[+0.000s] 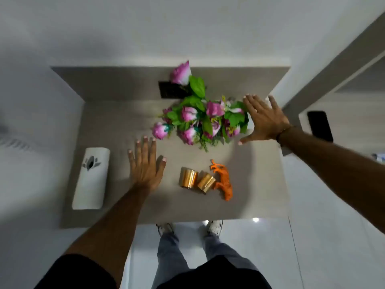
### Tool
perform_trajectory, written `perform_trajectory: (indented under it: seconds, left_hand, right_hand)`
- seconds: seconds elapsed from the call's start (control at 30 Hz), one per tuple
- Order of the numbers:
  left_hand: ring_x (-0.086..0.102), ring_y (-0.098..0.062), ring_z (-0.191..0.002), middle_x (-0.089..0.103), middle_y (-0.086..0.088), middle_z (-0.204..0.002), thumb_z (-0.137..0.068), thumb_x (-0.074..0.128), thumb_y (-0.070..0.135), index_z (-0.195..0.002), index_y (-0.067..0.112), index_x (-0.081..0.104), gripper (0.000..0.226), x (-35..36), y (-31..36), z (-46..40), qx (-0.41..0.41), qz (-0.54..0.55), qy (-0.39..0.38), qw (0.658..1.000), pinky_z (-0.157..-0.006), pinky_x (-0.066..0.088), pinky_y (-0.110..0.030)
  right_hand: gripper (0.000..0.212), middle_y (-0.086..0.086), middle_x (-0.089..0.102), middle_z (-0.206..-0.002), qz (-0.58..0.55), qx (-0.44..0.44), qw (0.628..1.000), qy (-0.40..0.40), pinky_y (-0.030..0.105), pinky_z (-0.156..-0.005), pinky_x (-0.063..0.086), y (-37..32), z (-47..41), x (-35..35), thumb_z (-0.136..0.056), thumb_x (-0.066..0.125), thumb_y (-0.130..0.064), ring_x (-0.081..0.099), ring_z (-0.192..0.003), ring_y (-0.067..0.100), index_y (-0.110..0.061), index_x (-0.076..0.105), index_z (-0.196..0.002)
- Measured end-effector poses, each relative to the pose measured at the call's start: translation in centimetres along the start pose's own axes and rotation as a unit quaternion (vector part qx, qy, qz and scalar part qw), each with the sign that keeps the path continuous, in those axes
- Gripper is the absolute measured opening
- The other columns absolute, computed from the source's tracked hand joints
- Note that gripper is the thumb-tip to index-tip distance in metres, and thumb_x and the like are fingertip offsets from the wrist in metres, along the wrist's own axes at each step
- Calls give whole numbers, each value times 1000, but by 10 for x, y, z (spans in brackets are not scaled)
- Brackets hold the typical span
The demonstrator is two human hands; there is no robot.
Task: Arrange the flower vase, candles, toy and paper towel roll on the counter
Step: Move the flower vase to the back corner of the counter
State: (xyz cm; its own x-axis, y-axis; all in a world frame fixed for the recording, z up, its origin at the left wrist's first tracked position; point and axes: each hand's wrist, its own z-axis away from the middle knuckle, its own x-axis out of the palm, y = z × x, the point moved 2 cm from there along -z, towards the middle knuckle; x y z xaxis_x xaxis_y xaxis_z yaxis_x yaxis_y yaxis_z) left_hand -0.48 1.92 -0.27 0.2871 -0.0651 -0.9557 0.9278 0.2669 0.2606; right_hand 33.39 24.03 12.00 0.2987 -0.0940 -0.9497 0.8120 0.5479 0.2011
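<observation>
Two open hands (145, 163) (264, 119), no legible writing.

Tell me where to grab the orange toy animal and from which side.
Grip the orange toy across its body, coming from above with the right hand. Its right side is open counter; the gold candles crowd its left, and its thin legs and tail offer poorer purchase.

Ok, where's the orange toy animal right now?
In the head view, the orange toy animal stands on the counter right of the two gold candles, below the flowers.
</observation>
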Motion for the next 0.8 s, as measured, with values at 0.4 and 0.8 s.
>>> perform_trajectory:
  seconds: [0.4, 0.8]
  left_hand:
    - [11, -29, -167, 13, -10, -179, -102, 29, 60, -169, 15, 10, 83, 48, -4, 8, -62, -31, 28, 997, -135, 12, -60]
    - [-2, -25, -168, 4, -7, -181, -102, 28, 62, -169, 15, 3, 85, 40, 0, 11, -68, -10, 16, 998, -136, 6, -59]
  right_hand:
    - [85, 12, 60, -121, -119, 87, 989, 27, 50, -88, 49, 9, -53, 29, -59, 84, -43, 53, -109, 39, -14, 47, -129]
    - [23, 9, 78, -70, -416, 194, 880, -124, 14, -74, 57, 59, -36, 51, -78, 67, 18, 75, -69, 6, -3, 72, -87]
